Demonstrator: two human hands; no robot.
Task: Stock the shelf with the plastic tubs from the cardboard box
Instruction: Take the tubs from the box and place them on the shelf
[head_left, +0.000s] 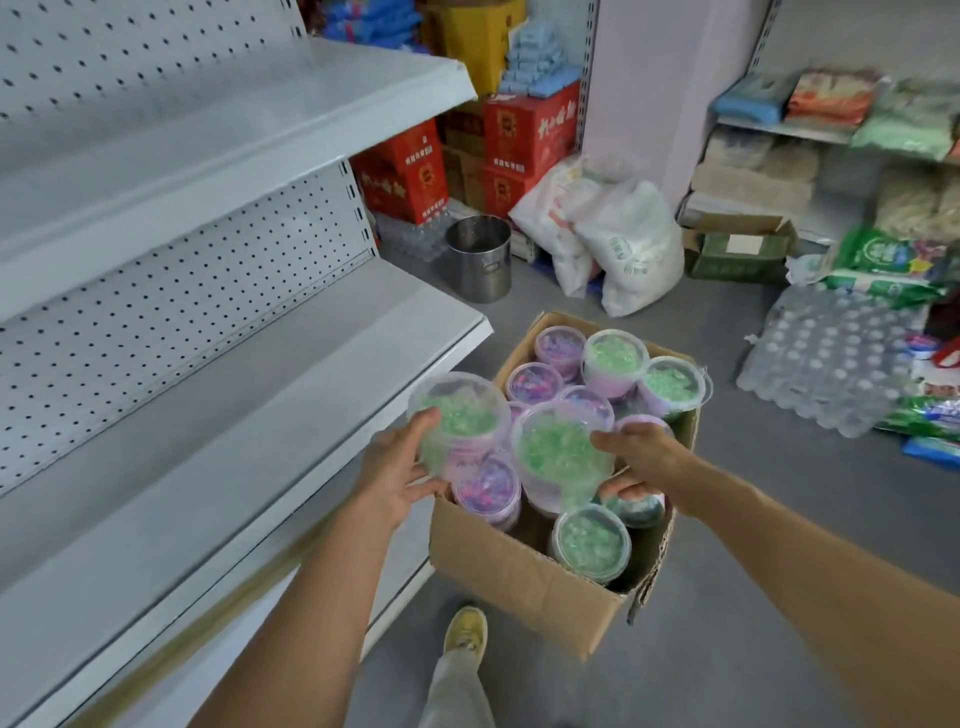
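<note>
Two clear tubs of green beads are lifted over the open cardboard box (524, 577) on the floor. The left hand (402, 467) wraps its fingers around the left tub (457, 415), tilted toward the shelf. The right hand (636, 460) grips the right tub (558, 457), thumb below, fingers over the rim. In the box I count about three more green tubs and five purple ones. The white shelf (249, 395) stands just left, a steel pot (479, 258) beyond.
</note>
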